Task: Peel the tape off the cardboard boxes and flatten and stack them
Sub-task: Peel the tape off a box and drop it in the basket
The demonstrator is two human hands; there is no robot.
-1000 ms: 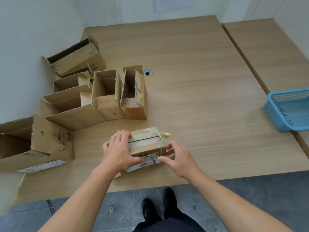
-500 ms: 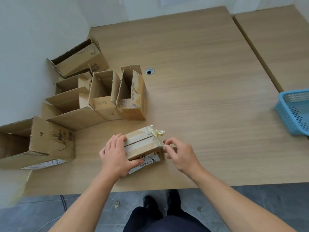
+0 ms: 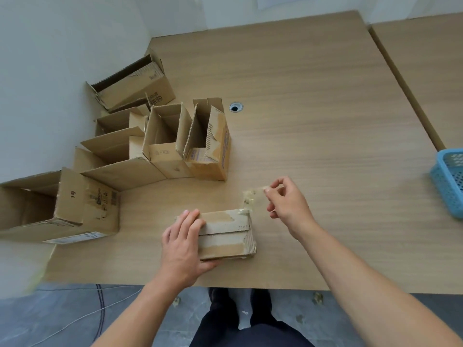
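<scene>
A small closed cardboard box lies near the front edge of the wooden table. My left hand grips its left end, fingers over the top and thumb under the near side. My right hand is lifted to the right of the box and pinches a strip of clear yellowish tape. The strip runs from my fingertips down to the box's top right corner, where it still sticks. More tape bands remain across the box top and front.
Several opened cardboard boxes stand in a row along the left wall, the biggest at the near left. A blue plastic basket sits at the right edge. A cable hole is in the tabletop.
My right hand has pulled the tape up and to the right, away from the box end. The box has turned so its labelled side is out of sight. The left hand stays on it.
</scene>
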